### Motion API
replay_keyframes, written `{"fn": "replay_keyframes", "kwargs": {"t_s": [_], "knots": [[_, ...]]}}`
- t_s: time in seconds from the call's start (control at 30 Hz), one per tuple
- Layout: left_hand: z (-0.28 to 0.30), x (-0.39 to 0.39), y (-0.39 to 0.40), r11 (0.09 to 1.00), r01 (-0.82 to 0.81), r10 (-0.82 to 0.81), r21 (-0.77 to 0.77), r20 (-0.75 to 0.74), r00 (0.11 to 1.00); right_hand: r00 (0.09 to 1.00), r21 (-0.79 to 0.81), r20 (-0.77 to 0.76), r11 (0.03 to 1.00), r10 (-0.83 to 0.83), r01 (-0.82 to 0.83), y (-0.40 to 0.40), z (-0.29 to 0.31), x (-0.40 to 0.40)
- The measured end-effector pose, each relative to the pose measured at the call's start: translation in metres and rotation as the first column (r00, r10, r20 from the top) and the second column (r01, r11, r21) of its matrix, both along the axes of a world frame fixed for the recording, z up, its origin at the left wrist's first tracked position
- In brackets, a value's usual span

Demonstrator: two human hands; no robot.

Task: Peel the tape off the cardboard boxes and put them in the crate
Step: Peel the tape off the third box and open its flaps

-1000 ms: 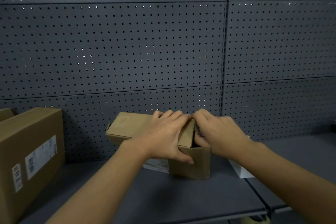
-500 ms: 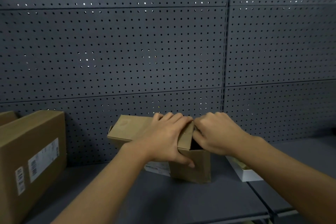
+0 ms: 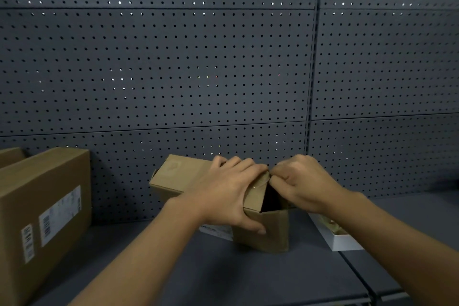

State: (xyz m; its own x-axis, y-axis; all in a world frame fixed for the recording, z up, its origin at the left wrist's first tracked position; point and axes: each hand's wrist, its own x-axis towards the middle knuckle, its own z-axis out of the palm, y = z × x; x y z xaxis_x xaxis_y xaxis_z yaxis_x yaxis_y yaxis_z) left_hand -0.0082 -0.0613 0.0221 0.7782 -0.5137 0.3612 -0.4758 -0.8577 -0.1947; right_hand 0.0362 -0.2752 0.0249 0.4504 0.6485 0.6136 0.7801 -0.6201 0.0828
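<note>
Left hand [image 3: 227, 192] lies across the top of the small cardboard box [image 3: 263, 231] at centre of the dark shelf [image 3: 223, 273], thumb hooked down its front face, grip clamped on the box. Right hand [image 3: 301, 182], at the box's three o'clock, has its fingers curled, pinching at the raised flap edge. A larger labelled box [image 3: 47, 211] stands at nine o'clock, a white tray [image 3: 340, 241] just beyond at three.

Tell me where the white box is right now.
In the head view, the white box sits low on the right of the shelf, just right of the small cardboard box, partly hidden under the right forearm.
</note>
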Motion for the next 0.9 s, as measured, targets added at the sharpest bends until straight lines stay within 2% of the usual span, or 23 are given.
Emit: {"fn": "replay_keyframes", "kwargs": {"t_s": [0.1,0.2,0.3,0.43,0.53,0.57,0.63,0.73,0.9], "knots": [[-0.001,-0.002,0.005,1.0,0.006,-0.006,-0.028,-0.001,1.0,0.998,-0.002,-0.033,0.999,0.047,-0.047,-0.004,0.005,0.001],[0.002,-0.001,0.005,0.998,0.003,-0.004,-0.067,-0.02,1.0,0.984,-0.056,-0.167,0.996,0.062,-0.073,-0.016,0.003,0.005],[0.001,0.001,0.001,0.999,0.006,-0.007,-0.053,-0.014,1.0,0.971,0.028,-0.219,0.996,0.095,-0.091,-0.025,-0.007,0.002],[0.003,0.002,0.002,0.998,0.018,-0.021,-0.065,-0.045,0.999,0.976,0.073,-0.215,0.997,0.035,-0.02,-0.022,-0.01,-0.003],[0.008,0.0,0.003,0.975,0.054,-0.085,-0.217,-0.136,0.987,0.966,0.126,-0.252,0.992,0.062,-0.03,-0.02,-0.009,-0.004],[0.009,0.001,0.002,0.951,0.073,-0.116,-0.3,-0.125,0.985,0.959,0.16,-0.273,0.987,0.077,-0.034,-0.02,-0.009,-0.003],[0.007,0.004,0.0,0.892,0.102,-0.117,-0.44,-0.007,0.993,0.949,0.223,-0.303,0.975,0.091,-0.022,-0.019,-0.009,-0.003],[0.003,0.006,-0.004,0.883,0.091,0.0,-0.46,0.194,0.981,0.933,0.3,-0.343,0.954,0.108,0.0,-0.018,-0.008,-0.004],[0.007,0.0,-0.02,0.843,0.059,0.077,-0.534,0.229,0.97,0.892,0.401,-0.425,0.915,0.151,0.036,-0.018,-0.005,-0.004]]}}
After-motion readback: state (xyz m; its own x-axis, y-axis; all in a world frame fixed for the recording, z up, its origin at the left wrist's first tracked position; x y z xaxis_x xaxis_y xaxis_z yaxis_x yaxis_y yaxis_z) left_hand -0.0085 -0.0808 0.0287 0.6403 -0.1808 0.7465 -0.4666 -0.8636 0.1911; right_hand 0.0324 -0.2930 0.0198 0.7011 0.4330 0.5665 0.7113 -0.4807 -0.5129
